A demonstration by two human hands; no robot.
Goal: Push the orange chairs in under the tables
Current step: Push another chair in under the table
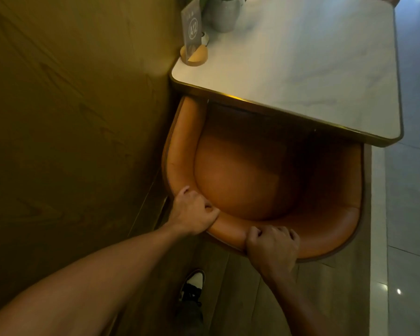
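Grip: padded back rim of the orange chair point(264, 185) is clasped by left hand point(192, 212) and right hand point(272, 248), fingers curled over | Place: seat partly under the marble surface point(301, 69), beside the wall point(70, 117) | Handling: judged heavy, rigid; rim offers best hold.

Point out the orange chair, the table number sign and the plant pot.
Orange leather chair point(238, 180): head view, seat cushion.
Clear A12 table sign point(192, 29): head view, printed panel.
Grey plant pot point(222, 13): head view, side wall.
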